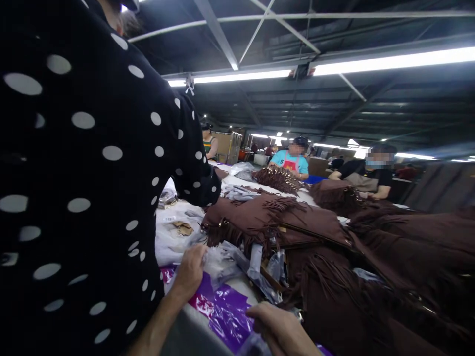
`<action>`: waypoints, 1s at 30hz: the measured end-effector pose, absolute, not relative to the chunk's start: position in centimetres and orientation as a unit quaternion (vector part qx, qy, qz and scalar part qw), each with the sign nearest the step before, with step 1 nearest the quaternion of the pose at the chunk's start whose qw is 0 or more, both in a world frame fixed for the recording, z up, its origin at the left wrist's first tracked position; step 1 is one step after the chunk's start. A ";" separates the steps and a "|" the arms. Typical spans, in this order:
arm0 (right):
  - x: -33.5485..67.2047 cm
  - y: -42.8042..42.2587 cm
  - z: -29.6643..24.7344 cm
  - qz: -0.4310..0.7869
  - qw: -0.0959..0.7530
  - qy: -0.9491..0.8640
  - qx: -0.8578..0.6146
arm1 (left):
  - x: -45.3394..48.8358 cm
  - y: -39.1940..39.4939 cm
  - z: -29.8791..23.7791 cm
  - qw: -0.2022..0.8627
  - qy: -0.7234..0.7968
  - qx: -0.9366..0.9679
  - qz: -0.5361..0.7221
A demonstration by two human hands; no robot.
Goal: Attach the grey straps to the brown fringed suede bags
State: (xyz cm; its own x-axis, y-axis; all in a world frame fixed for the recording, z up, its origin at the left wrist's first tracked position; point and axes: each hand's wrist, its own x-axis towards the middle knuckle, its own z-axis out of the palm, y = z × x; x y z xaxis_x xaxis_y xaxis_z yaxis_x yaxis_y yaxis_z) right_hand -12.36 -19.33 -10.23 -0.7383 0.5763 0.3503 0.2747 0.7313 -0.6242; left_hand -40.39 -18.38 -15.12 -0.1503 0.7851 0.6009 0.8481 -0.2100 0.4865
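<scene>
My left hand [191, 272] is at the table's near edge, its fingers bent together beside clear plastic bags [218, 262]. What it pinches, if anything, is hidden. Lower and to the right, my right hand [280, 329] has its fingers curled together above the purple plastic sheet [228, 311]; its fingertips are partly out of sight, and I cannot make out anything in them. The glossy purple sheet, with pink patches, lies between both hands. Brown fringed bags [252, 215] are heaped just beyond, with clear plastic wrapping and straps among them.
Close on my left, a person in a black polka-dot top [92, 188] blocks that side and reaches over the table. More brown bags [408, 247] pile up at right. Across the table are a co-worker in a blue shirt [291, 160] and another in black [371, 173].
</scene>
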 end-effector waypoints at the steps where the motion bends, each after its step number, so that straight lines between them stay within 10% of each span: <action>1: -13.2 -18.6 -10.2 0.309 0.280 -0.874 -0.250 | -40.6 -18.5 -15.5 0.031 -0.618 -0.646 -0.447; 7: -18.4 -15.5 -10.4 0.438 0.316 -0.763 -0.355 | -40.9 -19.5 -16.0 -0.025 -0.618 -0.614 -0.491; 30: -24.1 -14.7 -9.5 0.277 0.307 -0.844 -0.342 | -40.7 -19.8 -15.4 -0.062 -0.593 -0.610 -0.522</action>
State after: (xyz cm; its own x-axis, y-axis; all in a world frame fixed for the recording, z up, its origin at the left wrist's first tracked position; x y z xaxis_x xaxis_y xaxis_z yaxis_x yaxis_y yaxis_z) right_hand -24.13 -14.68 -9.52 -0.5785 0.7464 0.3289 0.4070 0.6136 -0.6767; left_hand -40.70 -19.80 -15.44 -0.2489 0.7875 0.5638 0.6591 -0.2889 0.6944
